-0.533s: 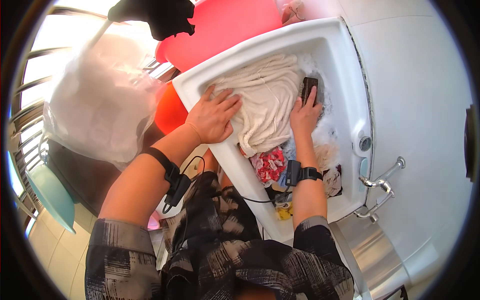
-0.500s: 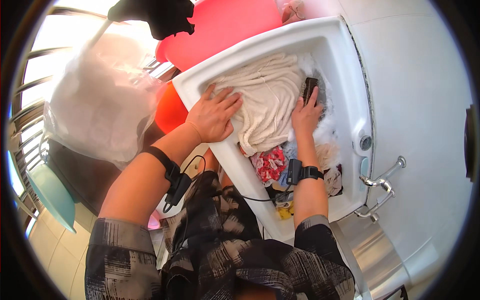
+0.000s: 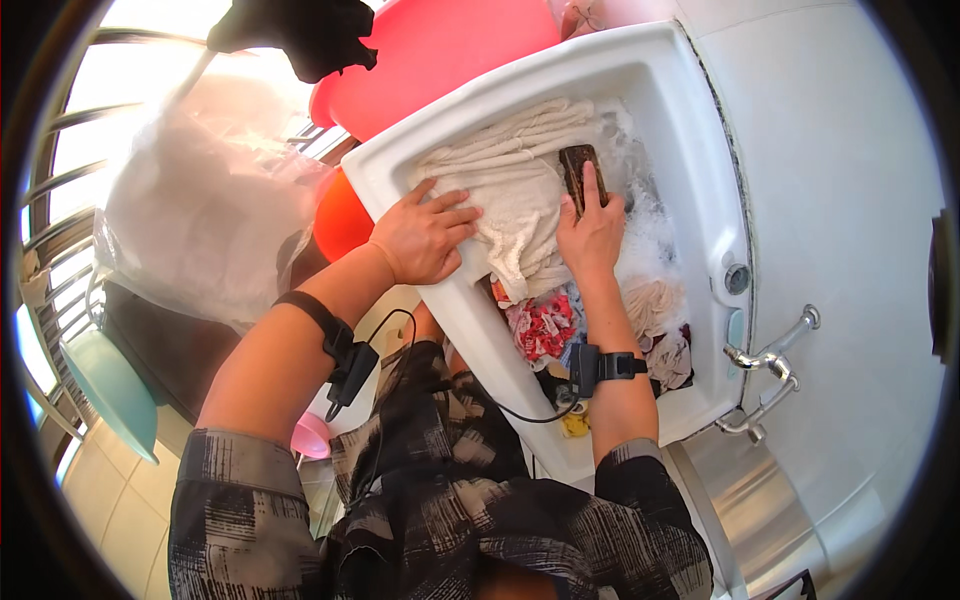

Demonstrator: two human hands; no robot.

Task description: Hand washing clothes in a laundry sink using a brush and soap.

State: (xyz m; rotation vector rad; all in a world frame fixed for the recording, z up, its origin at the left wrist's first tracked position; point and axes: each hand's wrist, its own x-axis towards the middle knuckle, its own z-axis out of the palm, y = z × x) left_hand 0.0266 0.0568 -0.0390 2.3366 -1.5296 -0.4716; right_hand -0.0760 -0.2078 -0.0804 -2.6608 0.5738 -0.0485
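Note:
A wet cream cloth [image 3: 510, 185] lies bunched in the white sink [image 3: 715, 215], over its left and far part. My left hand [image 3: 425, 238] rests on the cloth's left edge beside the rim, fingers stretched out and apart. In my right hand [image 3: 592, 235] is a dark brown scrubbing brush [image 3: 577, 165], pressed on the right side of the cloth. The brush's bristles are hidden. White suds [image 3: 648, 235] and water lie to the right of the brush. Nearer to me in the sink are a red-and-white patterned garment [image 3: 545, 328] and a beige garment [image 3: 652, 305].
A metal tap [image 3: 770, 362] sticks out from the wall on the right. Behind the sink stands a large pink tub [image 3: 450, 60]. On the left are an orange-red container [image 3: 342, 220], a clear plastic bag [image 3: 195, 200] and a pale green basin [image 3: 108, 390].
My right hand has drawn the brush left, from the suds onto the cream cloth. The cloth's near right part has shifted and is bunched differently. My left hand stays nearly in place.

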